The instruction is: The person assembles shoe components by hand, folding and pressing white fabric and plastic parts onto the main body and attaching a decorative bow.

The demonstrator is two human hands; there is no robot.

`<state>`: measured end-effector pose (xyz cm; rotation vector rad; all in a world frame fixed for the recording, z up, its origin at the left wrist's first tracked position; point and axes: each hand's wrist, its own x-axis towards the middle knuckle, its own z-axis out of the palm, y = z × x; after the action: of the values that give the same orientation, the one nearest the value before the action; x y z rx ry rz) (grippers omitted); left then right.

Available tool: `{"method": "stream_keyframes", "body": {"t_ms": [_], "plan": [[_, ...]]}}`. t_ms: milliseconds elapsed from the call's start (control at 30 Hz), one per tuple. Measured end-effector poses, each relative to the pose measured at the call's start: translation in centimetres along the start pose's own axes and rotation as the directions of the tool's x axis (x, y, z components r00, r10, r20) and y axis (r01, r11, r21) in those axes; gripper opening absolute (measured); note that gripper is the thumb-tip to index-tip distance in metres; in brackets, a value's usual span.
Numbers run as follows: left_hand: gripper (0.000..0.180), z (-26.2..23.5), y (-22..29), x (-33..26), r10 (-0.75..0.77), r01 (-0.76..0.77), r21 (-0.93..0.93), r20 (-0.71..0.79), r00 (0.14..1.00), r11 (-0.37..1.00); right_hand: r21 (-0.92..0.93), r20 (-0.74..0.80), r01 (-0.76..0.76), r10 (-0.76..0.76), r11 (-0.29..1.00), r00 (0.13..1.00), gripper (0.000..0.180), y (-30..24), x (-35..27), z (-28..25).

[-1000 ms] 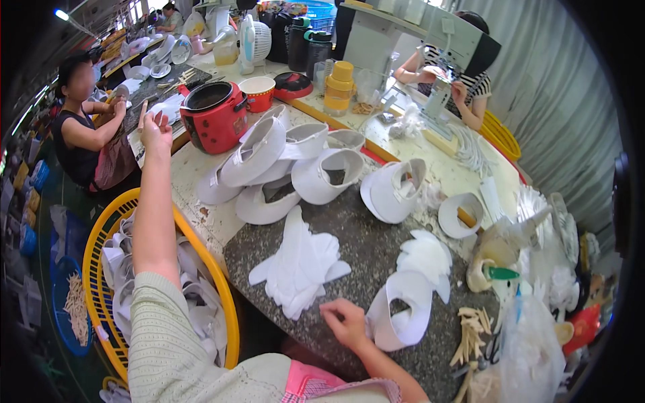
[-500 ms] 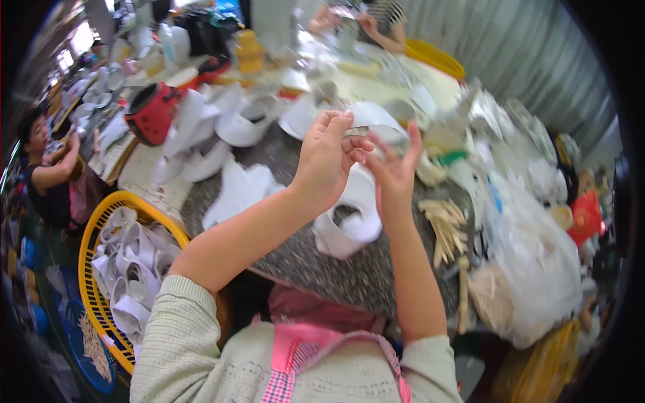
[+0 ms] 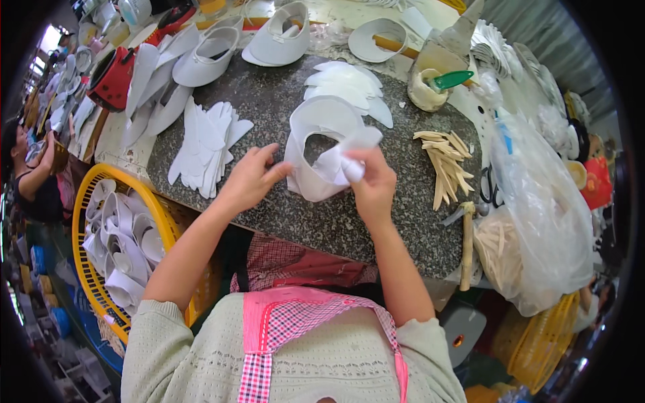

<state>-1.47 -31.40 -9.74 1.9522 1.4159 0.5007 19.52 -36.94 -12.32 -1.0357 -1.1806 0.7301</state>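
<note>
Basket [image 3: 166, 225], yellow and holding white shapes [image 3: 122, 245], stands at frame left. Near centre, I see the left hand [image 3: 252, 178] empty, fingers parted, thumb by the white ring [image 3: 321, 114] mid-frame; contact, I can't tell. Just right, the right hand [image 3: 373, 187] grips a blurred white piece [image 3: 363, 139]. Wooden sticks [image 3: 443, 164] lie farther right.

This is a busy workshop, I can tell. A bent white piece [image 3: 322, 113] sits on a big stone slab [image 3: 410, 235], and lots more like it fill a yellow basket [image 3: 161, 209]. Flat white cutouts [image 3: 208, 144] and little wooden sticks [image 3: 443, 166] lie in heaps. The person near me wears a checked apron [image 3: 302, 328], and another worker [image 3: 37, 191] is over to the left.
</note>
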Motion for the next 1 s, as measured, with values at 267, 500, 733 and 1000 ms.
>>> {"method": "stream_keyframes", "body": {"t_ms": [267,500,733,1000], "plan": [[0.055,2.5,2.7,1.0,0.088,0.087,-0.437,0.364,0.927,0.895,0.000,-0.221,0.064,-0.062,0.998,0.973,0.019,1.4,-3.5,-1.3],[0.048,0.9,2.7,3.8,0.348,-0.034,-0.594,0.423,0.836,0.804,0.439,-0.381,-0.044,0.230,0.898,0.895,0.017,0.7,-4.0,-5.3],[0.036,-1.0,-0.3,5.9,0.402,-0.174,-0.427,0.531,0.746,0.887,-0.621,-0.075,0.147,-0.245,0.770,0.967,0.023,-1.9,-4.2,-5.7],[0.015,-1.9,-3.8,3.6,0.531,-0.458,-0.274,0.526,0.664,0.846,-0.503,0.132,0.208,-0.163,0.839,0.978,0.026,-3.2,-4.0,-0.9]]}}
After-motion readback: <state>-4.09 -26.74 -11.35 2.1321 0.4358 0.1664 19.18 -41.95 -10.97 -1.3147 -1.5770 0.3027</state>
